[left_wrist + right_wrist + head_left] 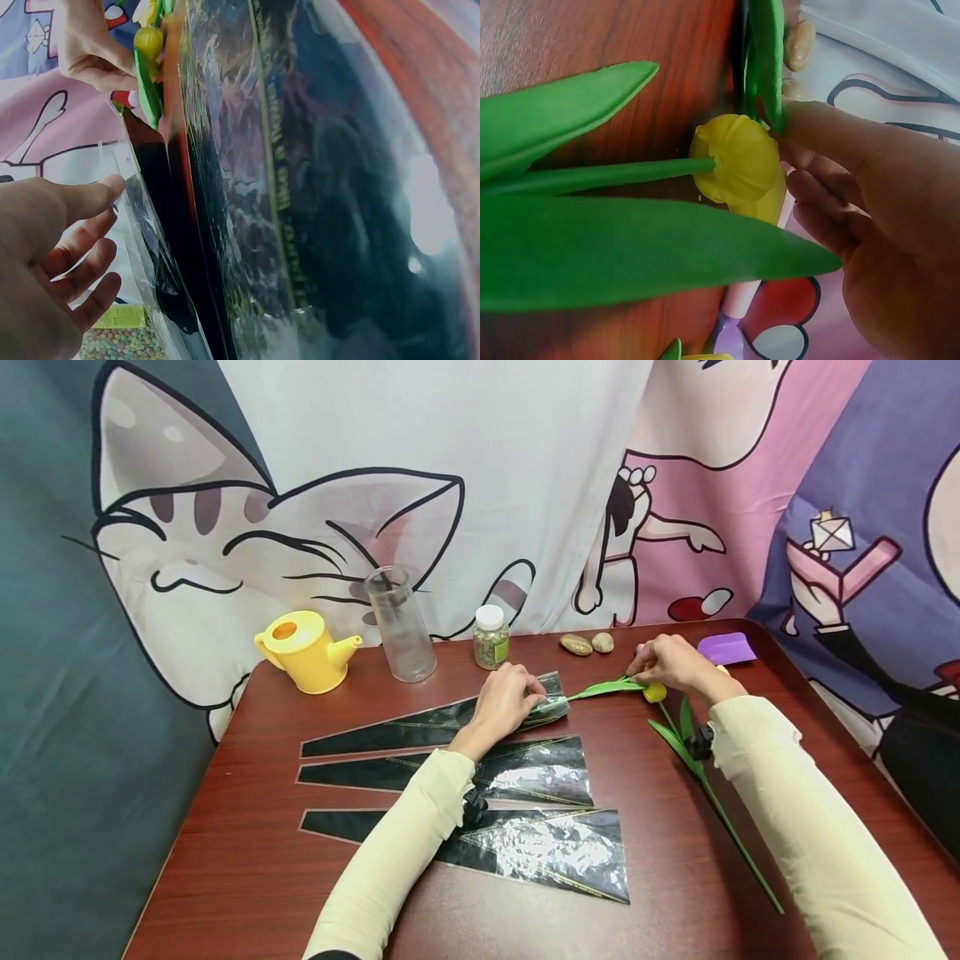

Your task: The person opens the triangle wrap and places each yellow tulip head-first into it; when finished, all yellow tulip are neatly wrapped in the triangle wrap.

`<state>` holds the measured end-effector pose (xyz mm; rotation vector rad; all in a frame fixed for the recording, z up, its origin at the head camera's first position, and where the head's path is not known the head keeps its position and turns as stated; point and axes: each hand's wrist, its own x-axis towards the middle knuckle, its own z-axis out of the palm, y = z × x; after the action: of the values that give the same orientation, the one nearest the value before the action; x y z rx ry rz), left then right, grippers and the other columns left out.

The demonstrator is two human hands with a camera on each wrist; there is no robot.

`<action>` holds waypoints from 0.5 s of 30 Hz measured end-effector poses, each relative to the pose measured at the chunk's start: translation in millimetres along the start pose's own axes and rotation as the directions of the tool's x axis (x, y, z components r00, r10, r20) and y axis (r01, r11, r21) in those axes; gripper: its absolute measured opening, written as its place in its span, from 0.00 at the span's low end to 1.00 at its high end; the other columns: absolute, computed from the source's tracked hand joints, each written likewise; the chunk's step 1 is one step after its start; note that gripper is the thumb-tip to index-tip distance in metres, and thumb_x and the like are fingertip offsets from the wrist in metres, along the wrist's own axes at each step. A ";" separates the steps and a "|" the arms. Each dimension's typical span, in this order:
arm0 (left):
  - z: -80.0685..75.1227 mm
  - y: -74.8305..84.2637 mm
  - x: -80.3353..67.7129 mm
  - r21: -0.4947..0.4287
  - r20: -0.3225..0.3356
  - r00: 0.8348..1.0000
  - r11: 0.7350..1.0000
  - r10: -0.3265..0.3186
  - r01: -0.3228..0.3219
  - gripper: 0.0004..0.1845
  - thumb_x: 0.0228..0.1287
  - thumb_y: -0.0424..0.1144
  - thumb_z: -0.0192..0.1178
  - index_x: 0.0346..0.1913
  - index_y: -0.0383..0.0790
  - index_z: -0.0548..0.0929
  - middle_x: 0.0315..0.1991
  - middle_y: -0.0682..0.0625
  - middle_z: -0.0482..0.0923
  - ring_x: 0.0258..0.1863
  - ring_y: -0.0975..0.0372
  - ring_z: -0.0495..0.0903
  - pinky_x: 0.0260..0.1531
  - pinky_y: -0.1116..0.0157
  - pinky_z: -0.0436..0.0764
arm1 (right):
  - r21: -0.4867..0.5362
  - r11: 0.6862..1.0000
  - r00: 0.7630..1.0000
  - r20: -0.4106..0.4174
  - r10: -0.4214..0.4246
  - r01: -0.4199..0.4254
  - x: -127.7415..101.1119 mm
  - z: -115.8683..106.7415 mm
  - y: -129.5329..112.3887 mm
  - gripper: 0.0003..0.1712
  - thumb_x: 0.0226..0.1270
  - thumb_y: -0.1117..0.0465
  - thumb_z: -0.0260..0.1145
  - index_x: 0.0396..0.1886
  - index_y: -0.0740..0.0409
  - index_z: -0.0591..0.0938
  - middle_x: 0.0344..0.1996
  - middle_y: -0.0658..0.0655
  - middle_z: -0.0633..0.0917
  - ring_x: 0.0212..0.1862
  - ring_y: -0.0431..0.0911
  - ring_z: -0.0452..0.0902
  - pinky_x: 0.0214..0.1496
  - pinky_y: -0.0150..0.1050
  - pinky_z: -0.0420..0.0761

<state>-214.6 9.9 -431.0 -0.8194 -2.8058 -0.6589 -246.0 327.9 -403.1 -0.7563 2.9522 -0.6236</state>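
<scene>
In the head view my left hand (501, 700) is at the wide right end of the farthest flower sleeve (405, 733), a tapered dark and clear plastic wrap. Its thumb pinches the clear film (131, 202) at the mouth; the index fingertip is partly hidden. My right hand (675, 662) pinches a tulip by its green leaves and stem (609, 687), which reach to the sleeve's mouth. That tulip's bloom is hard to make out behind the fingers. Below the right hand lies another yellow tulip (736, 159), its long stem (723, 814) running toward the front.
Two more sleeves (536, 770) (555, 852) lie flat nearer me. Along the back stand a yellow watering can (311, 660), a tall clear vase (405, 635) and a white-lidded jar of pebbles (491, 639). Two stones (576, 645) and a purple shovel (727, 648) lie farther right.
</scene>
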 end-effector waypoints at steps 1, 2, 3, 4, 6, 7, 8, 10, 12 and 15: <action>0.0 -0.1 0.1 0.001 0.000 1.000 1.000 0.001 -0.001 0.03 0.59 0.45 0.70 0.33 0.52 0.90 0.33 0.58 0.78 0.40 0.62 0.75 0.46 0.64 0.74 | -0.011 1.000 1.000 -0.004 -0.005 0.005 0.5 0.6 0.5 0.04 0.51 0.66 0.77 0.29 0.55 0.91 0.26 0.48 0.85 0.30 0.43 0.75 0.34 0.39 0.75; -0.1 -0.1 0.2 0.000 -0.001 1.000 1.000 0.003 -0.003 0.03 0.59 0.45 0.70 0.33 0.52 0.90 0.33 0.58 0.78 0.40 0.62 0.75 0.46 0.64 0.74 | -0.021 1.000 1.000 -0.005 -0.010 0.010 1.3 1.2 0.8 0.04 0.51 0.66 0.77 0.28 0.54 0.91 0.25 0.48 0.85 0.29 0.43 0.75 0.34 0.39 0.75; -0.1 -0.1 0.4 0.000 -0.003 1.000 1.000 0.005 -0.005 0.03 0.59 0.45 0.70 0.33 0.52 0.90 0.32 0.58 0.78 0.40 0.62 0.75 0.46 0.64 0.74 | -0.030 0.999 1.000 -0.006 -0.011 0.011 2.0 1.8 0.9 0.04 0.50 0.66 0.77 0.27 0.54 0.91 0.25 0.48 0.85 0.29 0.43 0.76 0.35 0.41 0.76; 0.0 -0.1 0.5 0.001 -0.003 1.000 1.000 0.006 -0.006 0.03 0.59 0.45 0.70 0.33 0.52 0.90 0.32 0.58 0.78 0.40 0.62 0.75 0.46 0.64 0.74 | -0.040 0.999 1.000 -0.007 -0.012 0.012 2.8 2.3 1.6 0.04 0.50 0.66 0.77 0.26 0.54 0.91 0.25 0.48 0.85 0.30 0.44 0.76 0.35 0.42 0.76; 0.1 -0.1 0.6 0.002 -0.004 1.000 1.000 0.010 -0.010 0.03 0.59 0.45 0.71 0.33 0.52 0.90 0.32 0.58 0.79 0.40 0.62 0.75 0.46 0.64 0.74 | -0.049 0.999 1.000 -0.002 -0.011 0.011 3.6 2.7 1.6 0.04 0.50 0.66 0.78 0.25 0.54 0.91 0.25 0.49 0.85 0.30 0.44 0.76 0.35 0.44 0.76; 0.1 -0.2 0.7 0.004 -0.004 1.000 1.000 0.011 -0.011 0.03 0.59 0.45 0.71 0.33 0.52 0.90 0.32 0.58 0.79 0.40 0.62 0.75 0.46 0.64 0.74 | -0.055 0.998 1.000 0.003 -0.011 0.011 4.1 2.9 1.7 0.04 0.50 0.66 0.78 0.25 0.53 0.91 0.25 0.49 0.85 0.30 0.45 0.76 0.35 0.44 0.76; 0.1 -0.2 0.8 0.005 -0.005 1.000 1.000 0.012 -0.012 0.03 0.59 0.45 0.71 0.33 0.52 0.90 0.32 0.58 0.79 0.40 0.62 0.75 0.46 0.64 0.74 | -0.059 0.998 1.000 0.008 -0.012 0.013 4.7 3.0 1.8 0.04 0.50 0.67 0.77 0.25 0.53 0.91 0.26 0.49 0.85 0.30 0.45 0.76 0.35 0.44 0.76; 0.2 -0.4 0.8 0.005 -0.005 1.000 1.000 0.011 -0.011 0.03 0.59 0.45 0.71 0.33 0.52 0.90 0.32 0.58 0.79 0.40 0.62 0.75 0.46 0.64 0.74 | -0.065 0.998 1.000 0.018 -0.026 0.027 5.8 3.1 2.0 0.04 0.50 0.67 0.77 0.24 0.53 0.90 0.26 0.49 0.84 0.29 0.45 0.75 0.34 0.44 0.76; 0.0 -0.6 0.7 0.002 -0.007 1.000 1.000 0.010 -0.010 0.03 0.59 0.45 0.71 0.33 0.52 0.91 0.33 0.58 0.79 0.39 0.62 0.75 0.46 0.64 0.74 | -0.073 0.996 0.999 0.023 -0.043 0.044 7.0 3.6 1.8 0.05 0.50 0.68 0.77 0.24 0.54 0.90 0.27 0.49 0.85 0.29 0.44 0.75 0.33 0.43 0.75; -0.2 -1.2 0.3 -0.005 -0.007 1.000 1.000 0.008 -0.008 0.03 0.59 0.44 0.71 0.33 0.51 0.91 0.32 0.58 0.79 0.39 0.62 0.75 0.46 0.64 0.74 | -0.079 0.994 0.997 0.015 -0.076 0.077 8.4 3.9 0.9 0.05 0.49 0.69 0.76 0.23 0.54 0.90 0.27 0.49 0.86 0.28 0.44 0.75 0.32 0.42 0.75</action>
<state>-215.5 9.1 -431.2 -0.8273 -2.7943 -0.6673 -253.2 323.2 -406.4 -0.8797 2.9648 -0.5068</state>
